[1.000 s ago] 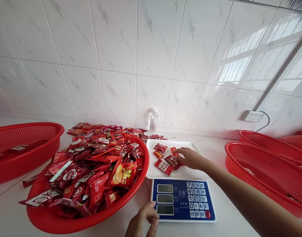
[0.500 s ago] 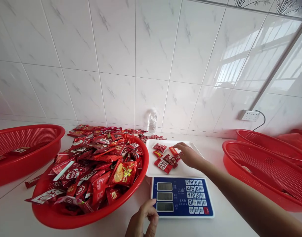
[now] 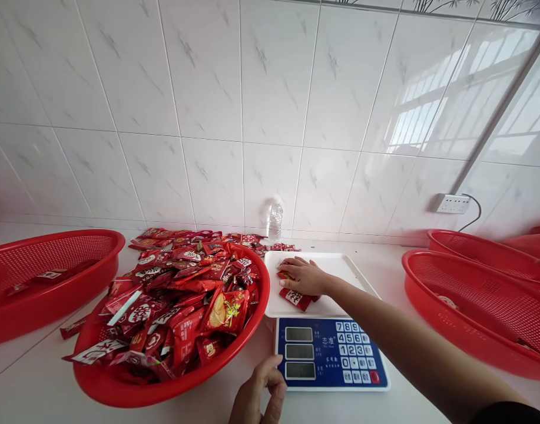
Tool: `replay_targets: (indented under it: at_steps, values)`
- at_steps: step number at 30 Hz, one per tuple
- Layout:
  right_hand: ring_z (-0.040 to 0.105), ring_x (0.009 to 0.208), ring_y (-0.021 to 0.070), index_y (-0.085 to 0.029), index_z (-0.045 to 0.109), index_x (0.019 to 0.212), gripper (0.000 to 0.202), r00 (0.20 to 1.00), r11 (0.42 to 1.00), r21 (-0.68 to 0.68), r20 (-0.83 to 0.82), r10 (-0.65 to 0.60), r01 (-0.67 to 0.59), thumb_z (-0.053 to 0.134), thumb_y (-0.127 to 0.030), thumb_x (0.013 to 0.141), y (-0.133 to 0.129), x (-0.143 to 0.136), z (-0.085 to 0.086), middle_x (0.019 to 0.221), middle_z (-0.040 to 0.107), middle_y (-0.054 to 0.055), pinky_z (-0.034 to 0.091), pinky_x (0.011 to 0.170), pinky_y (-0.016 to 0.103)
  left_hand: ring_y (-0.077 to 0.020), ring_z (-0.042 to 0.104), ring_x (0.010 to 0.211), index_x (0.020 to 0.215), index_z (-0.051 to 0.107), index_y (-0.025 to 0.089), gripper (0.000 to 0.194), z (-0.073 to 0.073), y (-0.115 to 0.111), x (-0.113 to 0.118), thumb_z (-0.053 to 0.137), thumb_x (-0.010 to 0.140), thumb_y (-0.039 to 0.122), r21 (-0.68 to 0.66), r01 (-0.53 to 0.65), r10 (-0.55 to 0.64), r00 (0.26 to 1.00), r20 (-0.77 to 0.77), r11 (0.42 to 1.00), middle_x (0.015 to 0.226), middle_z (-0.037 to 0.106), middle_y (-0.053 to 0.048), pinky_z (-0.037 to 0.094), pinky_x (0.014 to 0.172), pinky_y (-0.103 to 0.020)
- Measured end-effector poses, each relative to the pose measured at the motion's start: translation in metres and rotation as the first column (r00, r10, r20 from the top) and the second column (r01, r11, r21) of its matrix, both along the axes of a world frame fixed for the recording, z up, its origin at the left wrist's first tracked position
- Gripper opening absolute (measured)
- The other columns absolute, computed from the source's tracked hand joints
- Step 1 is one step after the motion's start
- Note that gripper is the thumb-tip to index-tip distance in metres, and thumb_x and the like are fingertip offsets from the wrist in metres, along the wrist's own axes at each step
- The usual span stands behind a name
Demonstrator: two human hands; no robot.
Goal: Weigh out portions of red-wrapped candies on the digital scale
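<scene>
The right hand [image 3: 305, 275] has slid left across the white rectangular scale tray [image 3: 340, 265], its grip now flat over the small red candy packets [image 3: 295, 297]; one visible packet lies long axis pointing rightward-down. Left hand [image 3: 257, 398] rests loosely curled on the counter [image 3: 26, 388].

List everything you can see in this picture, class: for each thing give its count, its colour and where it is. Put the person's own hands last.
snack packets: many, red, heaped in the middle basket, some spilled behind it
middle basket: one, red, left of the scale
left basket: one, red, far left, a few packets inside
right baskets: two, red, far right
scale: one, blue panel, white tray
tray packets: a few, red, under the right hand
bottle: one, clear, by the wall
socket: one, white, on the wall
left hand: beside the scale's front corner
right hand: flat over the tray packets
</scene>
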State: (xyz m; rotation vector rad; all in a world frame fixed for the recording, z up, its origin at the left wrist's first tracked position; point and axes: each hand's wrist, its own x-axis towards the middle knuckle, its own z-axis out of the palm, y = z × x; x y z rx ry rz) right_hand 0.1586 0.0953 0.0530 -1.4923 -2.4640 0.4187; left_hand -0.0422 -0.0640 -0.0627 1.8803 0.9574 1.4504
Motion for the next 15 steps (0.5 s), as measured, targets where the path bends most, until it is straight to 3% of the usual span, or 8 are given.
replay_targets:
  at_steps: [6,12,15]
  values:
    - [0.049,0.12,0.023,-0.029,0.063,0.116,0.043,0.997,0.998,0.004,-0.045,0.057,-0.057,0.05,-0.058,0.086,-0.007,0.022,0.009,0.131,0.054,0.004,0.033,0.105,0.04,-0.0144,0.061,0.063,0.118,0.054,0.022,0.032,-0.001,0.0,0.001,0.045,0.094,0.041,0.027,0.035,-0.035,0.999,0.016,0.999,0.069,0.063,0.0,0.051,0.066,-0.024]
    - [0.027,0.138,0.0295,-0.031,0.052,0.133,0.065,0.996,0.998,-0.008,-0.055,0.064,-0.064,0.053,-0.068,0.079,-0.014,0.017,0.005,0.146,0.039,0.006,0.019,0.111,0.049,-0.0141,0.06,0.064,0.118,0.053,0.025,0.028,-0.003,0.0,0.0,0.046,0.094,0.038,0.054,0.025,-0.026,1.0,0.01,0.998,0.07,0.062,0.001,0.051,0.067,-0.024]
    - [0.03,0.137,0.0286,-0.033,0.056,0.129,0.061,0.995,0.998,-0.027,-0.074,0.06,-0.062,0.056,-0.067,0.078,-0.015,0.016,0.006,0.146,0.041,0.004,0.02,0.112,0.047,-0.0134,0.06,0.063,0.118,0.052,0.026,0.027,-0.004,0.001,-0.001,0.046,0.094,0.037,0.063,0.014,-0.014,1.0,0.003,0.998,0.07,0.062,0.002,0.05,0.066,-0.022]
